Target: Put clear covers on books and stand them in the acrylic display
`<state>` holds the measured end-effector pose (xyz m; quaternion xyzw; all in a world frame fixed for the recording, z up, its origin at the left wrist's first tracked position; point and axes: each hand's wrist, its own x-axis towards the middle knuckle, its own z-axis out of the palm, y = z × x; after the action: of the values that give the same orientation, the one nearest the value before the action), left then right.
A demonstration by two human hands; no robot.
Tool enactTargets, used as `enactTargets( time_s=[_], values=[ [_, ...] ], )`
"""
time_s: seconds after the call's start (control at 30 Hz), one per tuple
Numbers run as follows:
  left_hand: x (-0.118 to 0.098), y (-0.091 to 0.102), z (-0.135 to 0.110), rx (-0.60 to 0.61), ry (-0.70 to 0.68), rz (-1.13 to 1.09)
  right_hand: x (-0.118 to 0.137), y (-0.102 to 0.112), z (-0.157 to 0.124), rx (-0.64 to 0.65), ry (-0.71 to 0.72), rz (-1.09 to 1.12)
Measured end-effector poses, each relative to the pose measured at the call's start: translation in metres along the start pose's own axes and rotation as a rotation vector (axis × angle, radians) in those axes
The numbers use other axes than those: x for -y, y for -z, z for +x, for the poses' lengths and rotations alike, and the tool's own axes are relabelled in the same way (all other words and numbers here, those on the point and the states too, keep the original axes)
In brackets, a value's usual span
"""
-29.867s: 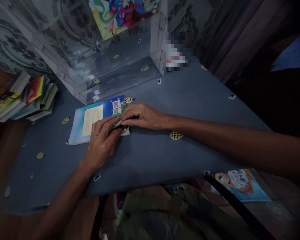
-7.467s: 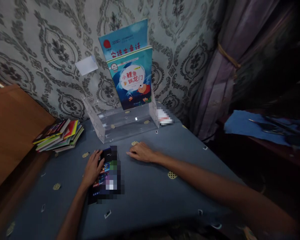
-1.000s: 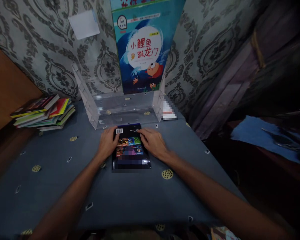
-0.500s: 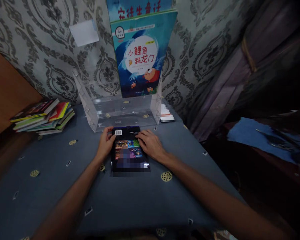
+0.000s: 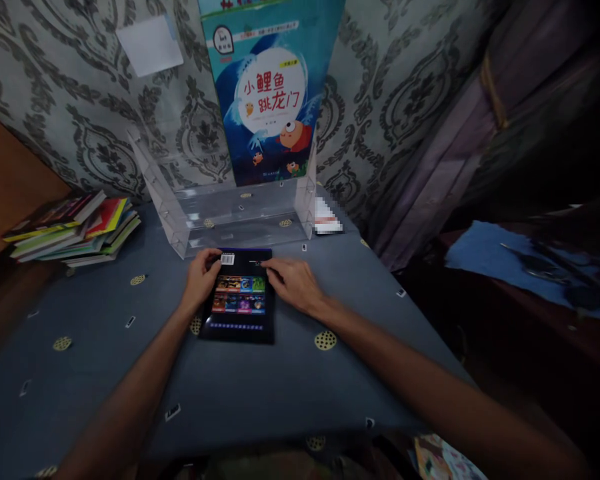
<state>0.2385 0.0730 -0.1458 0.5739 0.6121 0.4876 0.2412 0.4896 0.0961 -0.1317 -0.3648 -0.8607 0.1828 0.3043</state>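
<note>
A dark book point(image 5: 243, 327) lies back cover up on the cloth-covered table, showing a barcode at its upper left and two rows of small colourful pictures. My left hand point(image 5: 200, 277) grips its upper left edge, thumb over the cover. At the upper right edge, my right hand point(image 5: 295, 283) has its fingertips bent onto the cover, partly hiding that edge. Just beyond the book stands a clear plastic book rack point(image 5: 173, 217) with stepped tiers. Upright in its back tier is a blue picture book point(image 5: 275, 93) with an orange fish, in front of another book.
A stack of books point(image 5: 80, 230) lies at the table's left. White papers point(image 5: 326, 217), partly blurred out, sit behind the rack's right side. A patterned wall point(image 5: 380, 107) closes off the back. To the right, past the table edge, is a blue cloth point(image 5: 500, 260) with dark items on it.
The dark book has turned slightly, its near end swinging left, and the glare on its cover has faded. Both hands stay at its upper edges. The whole view has shifted a little.
</note>
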Motion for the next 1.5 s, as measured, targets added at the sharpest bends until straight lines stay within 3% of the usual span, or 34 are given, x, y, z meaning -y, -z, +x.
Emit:
enactTargets(
  time_s=[0.17, 0.27, 0.33, 0.4, 0.47, 0.6, 0.87, 1.1, 1.5],
  values=[
    [-0.009, 0.023, 0.004, 0.240, -0.101, 0.273, 0.025, -0.002, -0.012, 0.147, 0.003, 0.431],
    [-0.022, 0.028, 0.001, 0.379, -0.178, 0.499, 0.028, -0.005, -0.012, 0.203, 0.003, 0.613],
    [-0.034, 0.023, -0.005, 0.391, -0.193, 0.667, 0.021, -0.004, -0.008, 0.101, -0.053, 0.568],
    [-0.047, 0.013, -0.014, 0.372, -0.211, 0.809, 0.009, -0.002, -0.002, -0.055, -0.156, 0.394],
    [-0.059, 0.000, -0.024, 0.375, -0.237, 0.895, -0.002, 0.000, 0.003, -0.126, -0.234, 0.211],
    [-0.075, -0.017, -0.040, 0.408, -0.281, 0.982, -0.008, 0.003, 0.005, -0.053, -0.227, 0.146],
    [-0.099, -0.021, -0.049, 0.483, -0.257, 1.119, 0.000, 0.004, 0.005, 0.071, -0.199, 0.499],
    [-0.117, -0.030, -0.057, 0.503, -0.221, 1.235, -0.001, 0.003, 0.006, 0.015, -0.239, 0.499],
    [-0.121, -0.032, -0.057, 0.523, -0.239, 1.264, -0.004, -0.001, 0.005, -0.100, -0.176, 0.484]
  ],
)
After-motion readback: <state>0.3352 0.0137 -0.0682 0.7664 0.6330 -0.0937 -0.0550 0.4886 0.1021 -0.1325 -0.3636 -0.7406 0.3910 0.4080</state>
